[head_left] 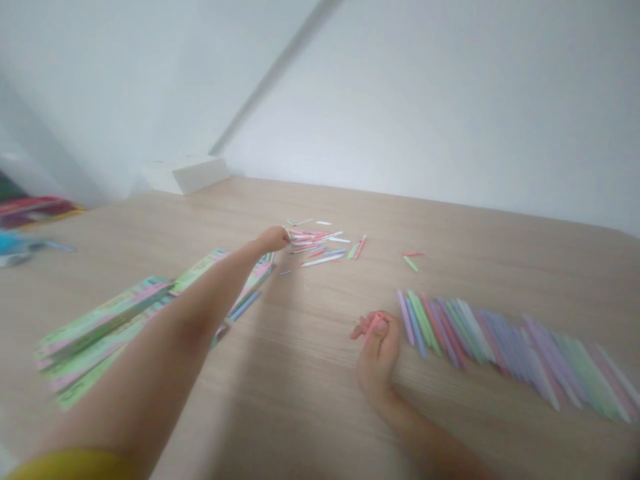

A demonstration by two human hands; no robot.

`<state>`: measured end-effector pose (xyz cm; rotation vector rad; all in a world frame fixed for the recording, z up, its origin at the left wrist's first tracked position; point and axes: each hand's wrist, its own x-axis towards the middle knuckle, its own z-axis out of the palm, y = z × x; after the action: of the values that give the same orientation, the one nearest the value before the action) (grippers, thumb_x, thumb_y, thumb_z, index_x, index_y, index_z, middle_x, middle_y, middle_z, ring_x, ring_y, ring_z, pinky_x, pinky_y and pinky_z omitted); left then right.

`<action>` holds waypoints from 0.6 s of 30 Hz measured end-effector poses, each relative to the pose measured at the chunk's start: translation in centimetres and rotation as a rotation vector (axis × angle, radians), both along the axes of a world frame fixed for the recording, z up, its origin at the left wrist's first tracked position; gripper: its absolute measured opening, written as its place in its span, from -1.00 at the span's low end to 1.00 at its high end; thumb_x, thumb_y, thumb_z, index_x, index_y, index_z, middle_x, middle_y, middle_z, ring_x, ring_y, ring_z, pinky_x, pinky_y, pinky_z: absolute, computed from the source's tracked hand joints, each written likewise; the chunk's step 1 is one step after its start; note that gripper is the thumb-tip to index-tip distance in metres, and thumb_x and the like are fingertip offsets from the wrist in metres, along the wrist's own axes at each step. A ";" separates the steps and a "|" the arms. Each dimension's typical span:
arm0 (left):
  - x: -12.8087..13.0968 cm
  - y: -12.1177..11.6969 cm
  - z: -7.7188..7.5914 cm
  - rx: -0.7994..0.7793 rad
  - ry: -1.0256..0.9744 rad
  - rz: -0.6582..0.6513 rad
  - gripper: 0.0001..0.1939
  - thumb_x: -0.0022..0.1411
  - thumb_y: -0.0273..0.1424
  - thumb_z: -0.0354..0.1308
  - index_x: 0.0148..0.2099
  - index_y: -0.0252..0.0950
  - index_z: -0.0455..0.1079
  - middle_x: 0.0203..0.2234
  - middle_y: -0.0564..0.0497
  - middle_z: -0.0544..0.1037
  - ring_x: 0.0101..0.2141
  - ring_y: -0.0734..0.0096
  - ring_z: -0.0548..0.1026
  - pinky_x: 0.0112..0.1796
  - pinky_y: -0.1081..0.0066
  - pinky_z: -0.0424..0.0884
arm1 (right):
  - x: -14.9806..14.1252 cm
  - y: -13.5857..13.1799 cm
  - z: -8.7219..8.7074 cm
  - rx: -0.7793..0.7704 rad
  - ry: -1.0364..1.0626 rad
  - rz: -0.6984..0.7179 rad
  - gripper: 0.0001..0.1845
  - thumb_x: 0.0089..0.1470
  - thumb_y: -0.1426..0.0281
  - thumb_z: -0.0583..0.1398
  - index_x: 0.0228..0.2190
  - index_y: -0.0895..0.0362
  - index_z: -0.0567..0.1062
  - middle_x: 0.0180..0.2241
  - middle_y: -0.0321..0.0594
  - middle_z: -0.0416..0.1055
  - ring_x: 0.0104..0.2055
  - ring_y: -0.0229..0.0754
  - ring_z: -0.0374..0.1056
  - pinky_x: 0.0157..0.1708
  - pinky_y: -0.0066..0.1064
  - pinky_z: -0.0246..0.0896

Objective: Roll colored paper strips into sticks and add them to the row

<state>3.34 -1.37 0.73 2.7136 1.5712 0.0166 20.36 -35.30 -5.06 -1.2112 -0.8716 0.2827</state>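
My left hand [275,238] reaches far across the table to the left edge of a loose pile of slim sticks [320,243] in pink, white, blue and green. Its fingers look closed at the pile, but blur and distance hide what they hold. Nearer to me, my right hand [379,350] is closed around a short pink stick [373,327], thumb on top. Just right of it lies a long row of pastel sticks [480,333] in purple, blue, green, pink and white, side by side and blurred.
Long green-and-pink boxes [105,313] lie at the left, partly behind my left forearm, with a blue stick [245,306] beside them. A few loose sticks [411,263] lie right of the pile. A white box [200,175] stands against the wall.
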 end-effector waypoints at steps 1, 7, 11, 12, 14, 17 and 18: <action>0.7 0.1 0.0 0.001 0.011 -0.008 -0.61 0.03 -0.49 0.04 -0.13 -0.21 0.57 -0.23 0.01 0.63 -0.16 0.33 0.53 -0.13 0.52 0.38 | 0.2 0.1 -0.1 -0.013 -0.025 -0.016 -0.79 0.30 0.25 -0.08 -0.27 0.09 0.24 -0.43 -0.37 0.30 -0.48 -0.28 0.33 -0.31 -0.31 0.22; 3.5 0.3 0.1 0.017 0.040 -0.021 -0.64 0.04 -0.45 0.07 -0.11 -0.28 0.56 -0.17 -0.11 0.60 -0.15 0.22 0.52 -0.13 0.41 0.39 | 1.3 0.4 0.0 -0.054 -0.197 -0.169 -0.85 0.28 0.29 -0.06 -0.27 0.08 0.23 -0.48 -0.35 0.32 -0.36 -0.20 0.33 -0.14 -0.23 0.15; 4.1 1.0 0.6 0.036 0.029 0.009 -0.63 0.07 -0.44 0.07 -0.09 -0.26 0.55 -0.14 -0.09 0.59 -0.12 0.23 0.51 -0.13 0.43 0.38 | 1.6 0.2 0.9 -0.043 -0.304 -0.230 -0.82 0.27 0.33 -0.06 -0.31 0.10 0.28 -0.38 -0.24 0.30 -0.26 -0.16 0.27 -0.15 -0.23 0.13; 4.2 1.1 0.6 0.039 0.028 0.013 -0.63 0.07 -0.44 0.07 -0.08 -0.24 0.54 -0.14 -0.07 0.59 -0.13 0.26 0.51 -0.13 0.45 0.37 | 1.6 0.1 1.2 -0.032 -0.356 -0.264 -0.80 0.27 0.33 -0.07 -0.33 0.11 0.29 -0.33 -0.19 0.29 -0.21 -0.14 0.24 -0.15 -0.23 0.12; 4.1 1.4 0.7 0.038 0.033 0.012 -0.64 0.08 -0.43 0.07 -0.08 -0.22 0.54 -0.15 -0.03 0.60 -0.13 0.31 0.51 -0.13 0.50 0.36 | 1.6 -0.2 1.5 -0.006 -0.430 -0.314 -0.77 0.26 0.34 -0.09 -0.35 0.12 0.29 -0.32 -0.17 0.24 -0.22 -0.12 0.20 -0.20 -0.25 0.11; 3.7 1.4 0.6 0.028 0.050 -0.011 -0.65 0.08 -0.42 0.07 -0.09 -0.21 0.54 -0.15 0.01 0.60 -0.14 0.35 0.51 -0.15 0.55 0.35 | 1.3 -0.8 1.3 0.015 -0.427 -0.248 -0.79 0.25 0.34 -0.09 -0.36 0.11 0.26 -0.42 -0.26 0.18 -0.37 -0.19 0.17 -0.35 -0.34 0.07; 3.6 1.3 0.5 0.024 0.058 -0.019 -0.65 0.09 -0.42 0.07 -0.09 -0.22 0.55 -0.15 0.00 0.60 -0.14 0.35 0.51 -0.16 0.54 0.34 | 1.2 -1.0 1.2 0.013 -0.416 -0.198 -0.80 0.25 0.33 -0.09 -0.35 0.11 0.26 -0.44 -0.29 0.17 -0.42 -0.22 0.16 -0.40 -0.37 0.05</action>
<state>6.89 -0.06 1.26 2.7713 1.5702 -0.0441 21.51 -36.26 -3.90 -1.3565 -1.0968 -0.1420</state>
